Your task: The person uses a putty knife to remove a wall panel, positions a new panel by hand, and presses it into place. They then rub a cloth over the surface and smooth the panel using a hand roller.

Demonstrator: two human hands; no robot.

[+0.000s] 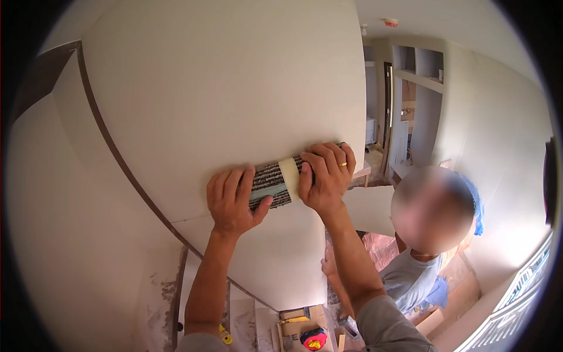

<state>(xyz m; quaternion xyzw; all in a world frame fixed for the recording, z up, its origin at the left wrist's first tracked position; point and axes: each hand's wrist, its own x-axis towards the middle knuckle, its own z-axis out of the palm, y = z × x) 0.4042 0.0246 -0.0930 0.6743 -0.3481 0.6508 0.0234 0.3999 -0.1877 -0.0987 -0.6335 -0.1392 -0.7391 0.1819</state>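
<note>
A long block wrapped in dark-and-grey striped material [268, 176], with a cream band [288, 173] around its middle, lies against the cream wall panel [217, 88]. My left hand [231, 196] grips its left end, fingers over the top and thumb along the lower edge. At the right end, my right hand [327, 176], with a ring on one finger, is closed around it. The block tilts slightly upward to the right. A pale green strip [271, 192] shows on its lower side beside my left thumb.
A person in a grey shirt [404, 278] stands below at right, one hand [329, 267] near the panel's edge. Under my arms are a cardboard box [316, 320] and a red-and-yellow round object [314, 339]. Brown trim [108, 138] borders the panel. Built-in shelves [429, 61] stand farther back.
</note>
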